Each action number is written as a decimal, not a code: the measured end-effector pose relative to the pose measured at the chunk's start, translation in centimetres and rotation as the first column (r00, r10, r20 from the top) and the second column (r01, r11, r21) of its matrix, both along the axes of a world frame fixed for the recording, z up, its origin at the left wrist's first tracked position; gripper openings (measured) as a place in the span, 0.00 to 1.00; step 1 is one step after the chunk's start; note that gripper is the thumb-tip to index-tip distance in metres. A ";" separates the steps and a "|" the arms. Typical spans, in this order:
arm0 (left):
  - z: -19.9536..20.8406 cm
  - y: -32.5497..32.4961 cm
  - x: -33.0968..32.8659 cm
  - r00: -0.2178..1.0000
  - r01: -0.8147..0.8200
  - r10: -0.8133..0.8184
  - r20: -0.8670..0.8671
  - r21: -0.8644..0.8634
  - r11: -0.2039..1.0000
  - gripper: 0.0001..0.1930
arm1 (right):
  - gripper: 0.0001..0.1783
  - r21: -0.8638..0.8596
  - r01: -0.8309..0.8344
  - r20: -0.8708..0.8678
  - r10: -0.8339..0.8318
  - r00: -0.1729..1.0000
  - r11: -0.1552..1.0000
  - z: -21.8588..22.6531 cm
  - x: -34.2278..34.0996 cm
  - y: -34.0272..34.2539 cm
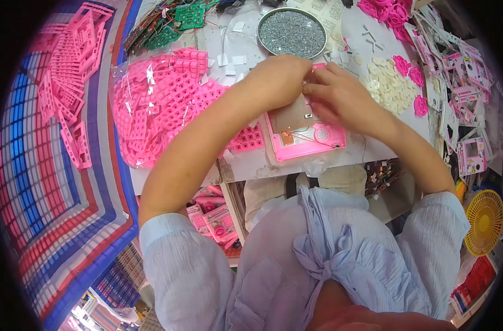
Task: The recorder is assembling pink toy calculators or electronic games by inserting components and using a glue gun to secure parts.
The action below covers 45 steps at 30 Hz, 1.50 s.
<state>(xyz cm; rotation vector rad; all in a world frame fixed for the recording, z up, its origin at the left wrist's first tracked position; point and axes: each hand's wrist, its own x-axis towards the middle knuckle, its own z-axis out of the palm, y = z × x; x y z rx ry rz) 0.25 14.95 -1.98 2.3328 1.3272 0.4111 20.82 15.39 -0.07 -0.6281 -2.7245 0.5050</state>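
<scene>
A pink plastic casing (306, 150) lies near the table's front edge, its inside facing up. In it sit a brown circuit board (289, 118), thin wires and a round speaker-like part (321, 134). Over the casing's far end my left hand (282, 77) is closed, its fingertips mostly hidden behind the wrist and knuckles. Close against it, my right hand (340, 95) bends its fingers in a pinch above the board. Whatever the fingers of both hands grip is too small or covered to make out.
Pink keypad-like parts in a clear bag (157, 105) fill the left side. Beyond my hands stands a round tin of small screws (293, 33). Cream pieces (387, 83) and pink rose-shaped parts (401, 65) lie right. Green circuit boards (189, 16) sit far left; printed casings (472, 154) are heaped far right.
</scene>
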 end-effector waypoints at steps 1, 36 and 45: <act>0.7 -0.4 -0.6 0.994 -0.064 0.068 0.091 -0.046 0.997 0.10 | 0.16 -0.073 -0.028 0.020 0.030 0.999 0.997 0.1 0.2 0.3; -0.3 -4.9 -0.6 0.720 -0.470 0.333 0.609 0.075 0.879 0.25 | 0.10 -0.587 0.037 -0.207 -0.194 0.959 0.809 -1.1 -3.4 4.2; -0.3 -5.3 -0.6 0.757 -0.411 0.432 0.489 -0.158 0.898 0.12 | 0.06 -0.419 -0.042 -0.400 -0.143 0.905 0.907 -1.0 -2.1 3.0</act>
